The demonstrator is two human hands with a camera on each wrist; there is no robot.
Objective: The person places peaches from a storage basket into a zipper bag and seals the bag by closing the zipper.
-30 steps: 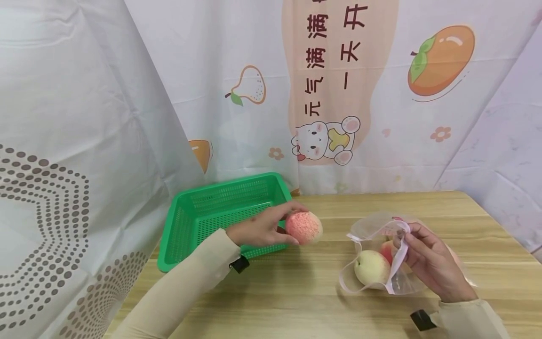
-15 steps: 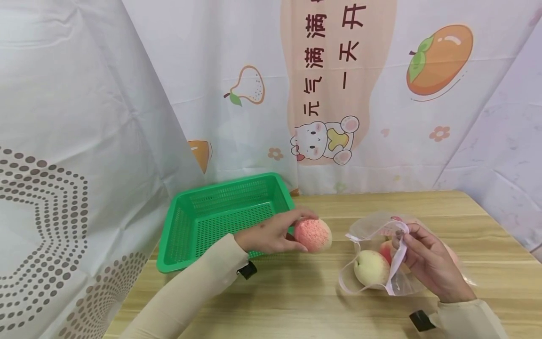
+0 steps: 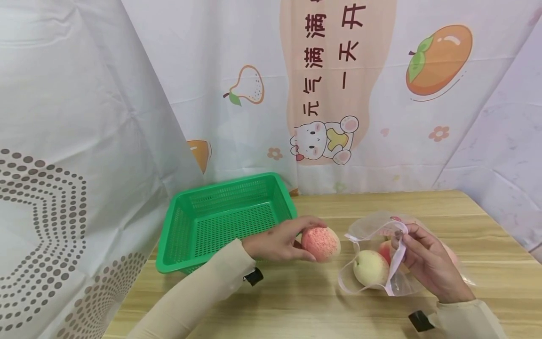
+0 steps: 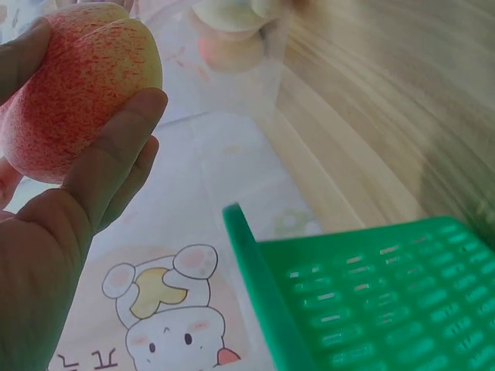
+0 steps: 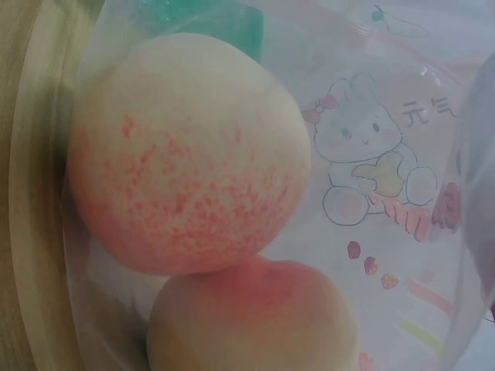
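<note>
My left hand (image 3: 277,242) grips a pink and cream peach (image 3: 321,244) over the table, just past the right end of the green basket (image 3: 171,235). In the left wrist view, thumb and fingers wrap the sides of that peach (image 4: 85,85). My right hand (image 3: 432,263) pinches the pale pink rim of a see-through zip bag (image 3: 406,285), whose mouth gapes toward the left hand. Inside it lie several peaches; a pale one (image 3: 370,267) sits near the opening. Through the film in the right wrist view, a large peach (image 5: 189,154) rests against another peach (image 5: 255,325).
The green basket's mesh floor shows bare. Beneath everything is a wood-grain table (image 3: 313,306). A printed curtain (image 3: 254,127) hangs behind its back edge, and a grey-white curtain (image 3: 97,103) drapes on the left.
My left hand has carried its peach rightward and a little nearer, away from the basket and closer to the bag's mouth. The right hand and bag have stayed nearly still.
</note>
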